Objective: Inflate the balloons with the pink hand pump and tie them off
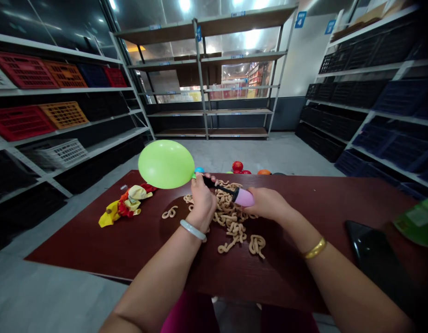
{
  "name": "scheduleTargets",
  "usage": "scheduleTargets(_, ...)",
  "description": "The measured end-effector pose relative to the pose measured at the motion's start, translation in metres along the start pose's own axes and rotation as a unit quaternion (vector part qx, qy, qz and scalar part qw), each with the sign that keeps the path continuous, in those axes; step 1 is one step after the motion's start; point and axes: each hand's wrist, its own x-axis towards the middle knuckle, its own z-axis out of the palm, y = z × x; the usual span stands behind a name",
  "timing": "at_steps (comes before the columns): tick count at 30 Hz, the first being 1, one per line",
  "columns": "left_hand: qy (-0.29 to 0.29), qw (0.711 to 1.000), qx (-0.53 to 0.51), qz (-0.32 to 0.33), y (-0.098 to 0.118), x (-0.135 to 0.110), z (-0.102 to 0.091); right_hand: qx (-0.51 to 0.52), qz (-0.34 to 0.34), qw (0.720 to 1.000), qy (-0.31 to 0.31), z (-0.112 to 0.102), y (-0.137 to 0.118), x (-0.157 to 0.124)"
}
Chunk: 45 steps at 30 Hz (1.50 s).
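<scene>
At the near right of the dark reddish, faintly glossy surface (78,240) lies a flat black phone-like slab (376,259), set beside the right forearm, seemingly out of the way. Toward the middle, matt tan curls (233,217) lie in a loose heap, twisted like thick cord; their material is hard to tell. Just above them, the right hand (267,202) closes round the smooth lilac end of a pump (244,198), while the left hand (203,199) pinches its black end at the neck of a green balloon (166,164), probably to seal the rubber there and steady both parts. The balloon is taut, shiny and egg-shaped, pointing left, clear of the heap. Limp, wrinkled yellow and red rubber pieces (125,206) lie at the far left. Beyond the far edge sit round red objects (237,166), then metal shelves (200,69).
</scene>
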Motion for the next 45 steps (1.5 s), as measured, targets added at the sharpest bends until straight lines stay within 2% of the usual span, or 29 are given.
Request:
scheduleTargets(4, -0.019, 0.999, 0.009, -0.031, -0.016, -0.025, 0.01, 0.038, 0.0, 0.999, 0.005, 0.006, -0.014, -0.001)
scheduleTargets(7, -0.022, 0.999, 0.01, -0.037, -0.013, -0.028, 0.013, 0.047, 0.006, 0.999, 0.011, 0.006, -0.019, -0.002)
scheduleTargets(12, -0.008, 1.0, 0.005, -0.017, 0.014, 0.005, 0.003, 0.059, 0.008, 0.998, -0.002, -0.003, -0.01, -0.002)
scheduleTargets(15, 0.026, 1.0, -0.002, -0.011, 0.031, 0.027, -0.006, 0.087, 0.004, 0.995, -0.046, -0.012, 0.007, -0.001)
scheduleTargets(19, 0.051, 0.999, -0.011, -0.008, 0.035, 0.038, -0.013, 0.103, 0.016, 0.991, -0.084, -0.017, 0.027, 0.0)
scheduleTargets(23, 0.049, 0.999, -0.01, -0.017, 0.017, 0.025, -0.012, 0.075, 0.009, 0.994, -0.078, -0.014, 0.028, 0.001)
scheduleTargets(28, 0.018, 0.999, -0.002, -0.042, -0.009, -0.013, 0.001, 0.074, -0.003, 0.996, -0.045, -0.009, 0.009, -0.003)
scheduleTargets(31, -0.008, 0.999, 0.001, -0.048, -0.017, -0.032, 0.011, 0.073, -0.004, 0.997, -0.011, -0.007, -0.004, -0.005)
scheduleTargets(33, -0.017, 0.999, 0.001, -0.047, -0.016, -0.035, 0.014, 0.078, 0.0, 0.997, -0.003, -0.005, -0.011, -0.004)
scheduleTargets(35, -0.02, 0.999, 0.005, -0.042, -0.011, -0.029, 0.015, 0.092, 0.002, 0.996, 0.001, -0.002, -0.013, -0.002)
scheduleTargets(38, -0.008, 1.0, 0.01, -0.023, 0.004, -0.006, 0.008, 0.108, 0.003, 0.994, -0.009, -0.002, -0.009, 0.0)
scheduleTargets(42, 0.037, 0.999, 0.0, 0.006, 0.03, 0.029, -0.007, 0.129, 0.001, 0.99, -0.055, -0.009, 0.007, 0.0)
scheduleTargets(45, 0.061, 0.998, -0.008, 0.0, 0.039, 0.04, -0.014, 0.132, 0.002, 0.988, -0.079, -0.015, 0.017, -0.002)
